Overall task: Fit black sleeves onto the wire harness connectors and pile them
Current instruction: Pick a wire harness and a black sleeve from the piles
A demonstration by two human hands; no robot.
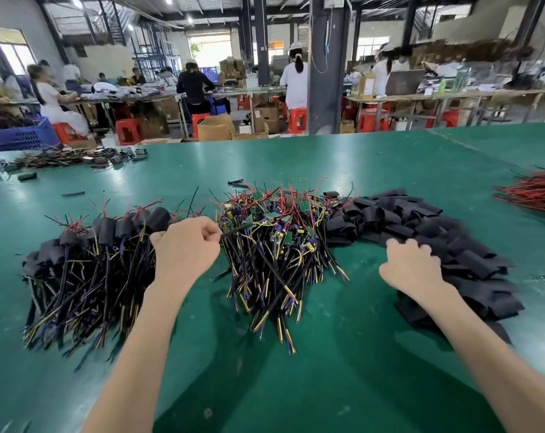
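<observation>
Your left hand pinches a black wire from the harness pile; your right hand curls its fingers onto the sleeves just beside it.

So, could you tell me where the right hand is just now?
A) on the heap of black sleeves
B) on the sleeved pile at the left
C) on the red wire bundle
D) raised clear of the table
A: the right hand lies on the heap of black sleeves, its fingers curled into it.

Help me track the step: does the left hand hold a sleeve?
No, the left hand pinches a black wire of the harness pile, not a sleeve.
</observation>
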